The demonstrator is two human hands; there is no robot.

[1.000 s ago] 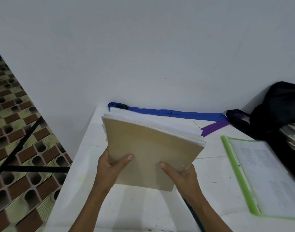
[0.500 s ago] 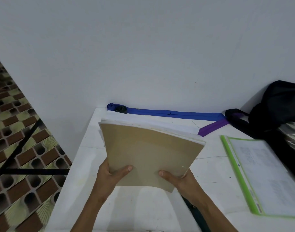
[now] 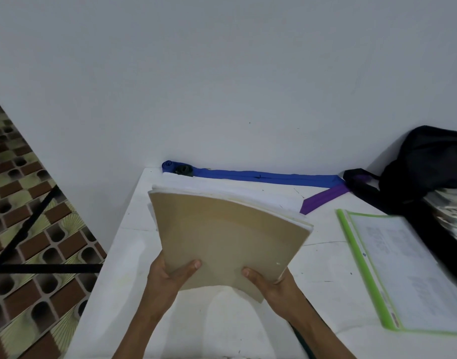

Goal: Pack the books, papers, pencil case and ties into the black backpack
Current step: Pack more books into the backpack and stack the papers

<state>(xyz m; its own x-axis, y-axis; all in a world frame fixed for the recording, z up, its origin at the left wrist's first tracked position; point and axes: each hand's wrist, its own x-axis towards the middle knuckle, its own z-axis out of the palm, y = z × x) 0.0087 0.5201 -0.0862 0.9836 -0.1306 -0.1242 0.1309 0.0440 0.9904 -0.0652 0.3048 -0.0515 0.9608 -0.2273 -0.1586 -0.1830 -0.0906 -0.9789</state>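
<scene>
L hand (image 3: 168,278) & R hand (image 3: 272,286) grips clasp paper stack (image 3: 227,237); black backpack (image 3: 429,156) w/ books (image 3: 452,213) inside.

You face a plain white painted wall (image 3: 222,73); your white tabletop (image 3: 325,268) abuts it; brown-and-green patterned floor tiles (image 3: 28,229) lie left.

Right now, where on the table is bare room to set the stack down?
Bare table at the near edge below the stack, and between stack and green folder. Crowded: blue tie and purple tie along the back, backpack and folder at right.
</scene>
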